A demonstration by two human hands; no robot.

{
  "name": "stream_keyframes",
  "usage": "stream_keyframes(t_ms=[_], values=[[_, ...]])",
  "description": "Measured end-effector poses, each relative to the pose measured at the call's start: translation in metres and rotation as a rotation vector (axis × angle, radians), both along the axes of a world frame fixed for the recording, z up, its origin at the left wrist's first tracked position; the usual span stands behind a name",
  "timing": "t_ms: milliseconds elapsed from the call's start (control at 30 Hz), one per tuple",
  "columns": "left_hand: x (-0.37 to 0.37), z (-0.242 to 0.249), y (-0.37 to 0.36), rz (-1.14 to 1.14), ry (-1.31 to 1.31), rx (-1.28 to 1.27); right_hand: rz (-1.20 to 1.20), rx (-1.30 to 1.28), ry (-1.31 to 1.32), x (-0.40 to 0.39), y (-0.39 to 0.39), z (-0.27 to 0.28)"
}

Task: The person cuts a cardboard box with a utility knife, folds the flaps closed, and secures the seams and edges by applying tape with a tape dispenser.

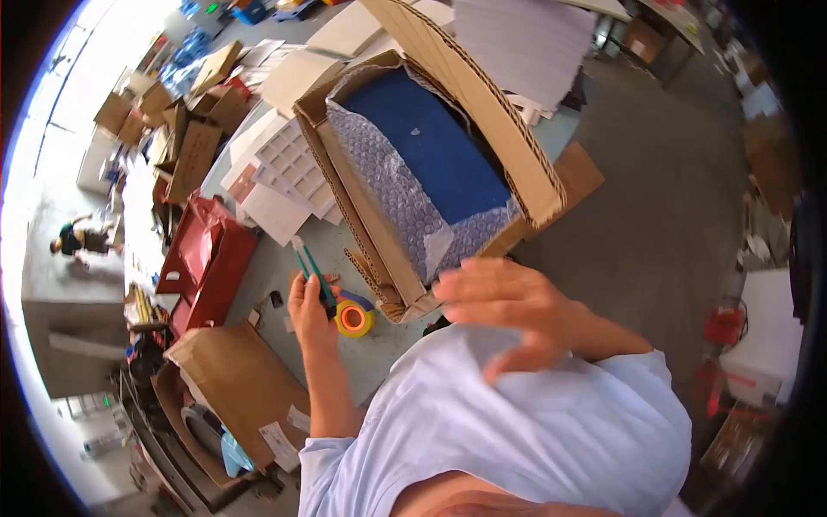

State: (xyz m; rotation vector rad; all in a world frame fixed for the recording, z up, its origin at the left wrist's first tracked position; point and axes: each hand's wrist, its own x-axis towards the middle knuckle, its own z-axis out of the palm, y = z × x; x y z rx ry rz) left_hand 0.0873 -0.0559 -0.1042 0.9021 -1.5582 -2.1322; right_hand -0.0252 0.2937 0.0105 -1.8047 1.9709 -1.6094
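Observation:
In my left hand (308, 312) is a slim teal utility knife (317, 274), its pale tip angled up and away from me. The fingers are wrapped round its body. My right hand (508, 306) is slightly blurred and holds nothing, fingers stretched out and thumb apart, near the close end of an open cardboard box (366, 220). Inside the box lies a flat dark-blue item (431, 142), bordered by bubble wrap (379, 164). One long side flap (482, 95) stands raised on the right. A yellow tape roll (354, 319) sits right beside my left hand.
White grid-patterned sheets (297, 159) lie on the table left of the box. Further left are a red toolbox (207, 258) and a brown carton (250, 379). Large pale sheets (517, 47) are behind. A person (82, 241) is far off at left.

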Motion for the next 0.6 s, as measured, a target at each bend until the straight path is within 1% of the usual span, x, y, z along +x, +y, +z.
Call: stream_keyframes(t_ms=[33, 67, 100, 167, 200, 233, 300, 333, 367, 400, 433, 467, 500, 567, 600], values=[[0.002, 0.010, 0.006, 0.037, 0.055, -0.004, 0.221, -0.029, -0.130, -0.022, 0.020, 0.007], [0.002, 0.035, 0.019, 0.107, 0.083, 0.005, 0.369, -0.074, -0.242, -0.048, 0.042, 0.010], [0.000, 0.060, 0.031, 0.150, 0.103, -0.067, 0.524, -0.111, -0.351, -0.078, 0.060, 0.010], [-0.010, 0.108, 0.065, 0.280, 0.159, -0.207, 0.536, -0.353, -0.558, -0.137, 0.073, 0.011], [-0.018, 0.131, 0.085, 0.363, 0.187, -0.273, 0.536, -0.367, -0.610, -0.176, 0.074, 0.008], [-0.024, 0.147, 0.106, 0.460, 0.187, -0.272, 0.542, -0.371, -0.661, -0.218, 0.063, 0.003], [-0.035, 0.171, 0.139, 0.409, 0.217, -0.461, 0.375, -0.441, -0.839, -0.281, 0.011, -0.006], [-0.042, 0.176, 0.151, 0.488, 0.218, -0.470, 0.371, -0.313, -0.794, -0.313, -0.025, -0.006], [-0.052, 0.179, 0.164, 0.398, 0.015, -0.742, 0.356, -0.189, -0.743, -0.345, -0.064, -0.005], [-0.063, 0.179, 0.175, 0.287, -0.208, -0.989, 0.492, -0.048, -0.703, -0.384, -0.115, -0.014], [-0.079, 0.177, 0.181, 0.294, -0.222, -1.064, 0.619, 0.093, -0.656, -0.413, -0.161, -0.017], [-0.094, 0.173, 0.188, 0.297, -0.235, -1.139, 0.697, 0.142, -0.721, -0.407, -0.199, -0.006], [-0.102, 0.168, 0.196, 0.346, -0.241, -1.132, 0.770, 0.188, -0.778, -0.391, -0.235, 0.008], [-0.117, 0.159, 0.204, 0.279, -0.361, -1.193, 0.784, 0.381, -0.423, -0.389, -0.291, 0.009], [-0.125, 0.157, 0.207, 0.305, -0.361, -1.191, 0.878, 0.436, -0.453, -0.378, -0.305, 0.007]])
